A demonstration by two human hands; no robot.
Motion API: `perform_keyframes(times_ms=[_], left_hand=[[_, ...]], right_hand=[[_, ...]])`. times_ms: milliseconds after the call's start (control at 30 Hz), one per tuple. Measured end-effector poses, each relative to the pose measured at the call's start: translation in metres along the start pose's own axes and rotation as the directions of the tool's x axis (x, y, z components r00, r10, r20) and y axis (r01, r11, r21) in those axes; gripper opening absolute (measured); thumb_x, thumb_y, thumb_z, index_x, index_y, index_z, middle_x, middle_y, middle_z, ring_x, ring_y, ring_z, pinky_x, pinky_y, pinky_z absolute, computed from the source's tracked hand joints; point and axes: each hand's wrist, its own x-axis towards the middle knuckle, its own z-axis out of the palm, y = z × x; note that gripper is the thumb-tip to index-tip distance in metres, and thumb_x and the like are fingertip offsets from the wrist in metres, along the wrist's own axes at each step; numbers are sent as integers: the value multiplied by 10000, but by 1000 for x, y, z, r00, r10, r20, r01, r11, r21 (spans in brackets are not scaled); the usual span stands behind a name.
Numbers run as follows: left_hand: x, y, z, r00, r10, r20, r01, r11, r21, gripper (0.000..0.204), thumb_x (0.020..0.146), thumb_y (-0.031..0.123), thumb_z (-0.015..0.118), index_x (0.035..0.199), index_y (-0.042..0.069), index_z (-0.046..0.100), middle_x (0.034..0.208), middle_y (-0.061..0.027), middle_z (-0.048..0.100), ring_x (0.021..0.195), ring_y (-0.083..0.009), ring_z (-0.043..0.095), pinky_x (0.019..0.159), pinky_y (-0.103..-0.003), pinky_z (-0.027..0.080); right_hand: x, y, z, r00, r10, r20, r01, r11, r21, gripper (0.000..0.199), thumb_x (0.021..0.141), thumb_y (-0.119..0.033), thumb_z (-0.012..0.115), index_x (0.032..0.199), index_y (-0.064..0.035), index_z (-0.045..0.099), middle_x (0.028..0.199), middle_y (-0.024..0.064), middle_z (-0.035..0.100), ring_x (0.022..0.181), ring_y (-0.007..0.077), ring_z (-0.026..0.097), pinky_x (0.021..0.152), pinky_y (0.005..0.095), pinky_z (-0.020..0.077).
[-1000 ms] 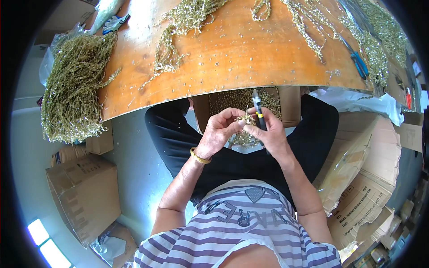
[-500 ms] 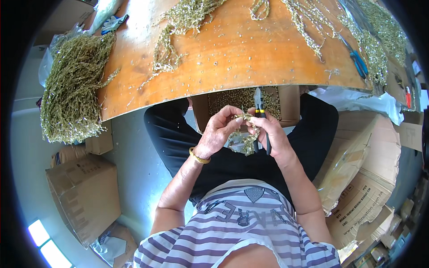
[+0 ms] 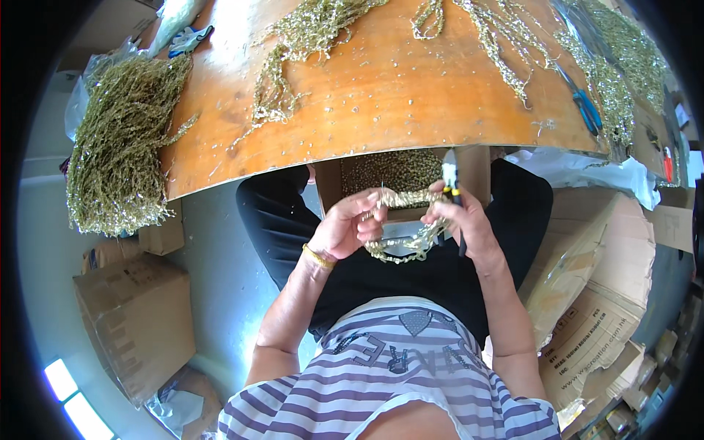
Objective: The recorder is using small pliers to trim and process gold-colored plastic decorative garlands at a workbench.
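Note:
A small loop of glittery gold beaded strand (image 3: 405, 197) is stretched between my two hands above my lap. My left hand (image 3: 343, 227) pinches its left side, with a thin wire end sticking up by the fingertips. My right hand (image 3: 469, 221) grips the loop's right side between thumb and fingers. Tucked in that same hand are pliers (image 3: 449, 173) with black and yellow handles, their jaws pointing up toward the table edge. The lower part of the loop hangs free between the hands. Some fingertips of my right hand are hidden behind the strand.
Before me is a wooden table (image 3: 411, 95) scattered with loose beads. A thick gold bundle (image 3: 128, 139) drapes over its left edge; more strands (image 3: 315, 33) lie farther back. Blue-handled pliers (image 3: 585, 110) rest at right. Below the edge sits a carton (image 3: 475, 167) of beads. Cardboard boxes (image 3: 136, 323) flank me.
My hands have moved apart, and the bunched strand between them has opened into a wider loop. The pliers have shifted right with my right hand.

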Motion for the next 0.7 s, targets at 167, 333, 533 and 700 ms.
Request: perform_keyframes(times_ms=[167, 333, 533, 700], left_hand=[[-2, -5, 6, 976, -217, -20, 203, 868, 453, 229, 870, 194, 555, 1000, 6, 560, 634, 15, 510, 475, -27, 348, 423, -179, 281], [0, 13, 11, 936, 341, -91, -152, 620, 770, 166, 881, 183, 538, 938, 38, 596, 650, 31, 542, 519, -20, 413, 472, -159, 328], [9, 3, 14, 885, 464, -35, -313, 649, 694, 170, 900, 173, 502, 973, 38, 574, 647, 25, 528, 520, -27, 429, 487, -152, 347], [7, 2, 15, 931, 309, -196, -224, 904, 363, 175, 925, 227, 452, 912, 67, 519, 634, 8, 503, 425, -39, 357, 398, -177, 306]], right_hand=[[0, -5, 5, 1000, -18, 8, 12, 862, 506, 286, 806, -110, 512, 1087, -67, 475, 688, -6, 448, 667, 107, 480, 700, 329, 437], [-9, -4, -3, 951, 38, 306, -227, 758, 612, 399, 773, -124, 545, 1156, -80, 441, 786, 24, 444, 625, 63, 432, 615, 253, 393], [-21, 9, 4, 825, 160, 542, -350, 898, 268, 655, 638, -112, 580, 1243, 41, 380, 806, 102, 549, 766, 217, 547, 728, 314, 424], [-30, 7, 14, 955, 41, 294, -129, 950, 285, 378, 732, -132, 507, 1075, 19, 467, 750, 29, 493, 763, 176, 524, 828, 364, 414]])
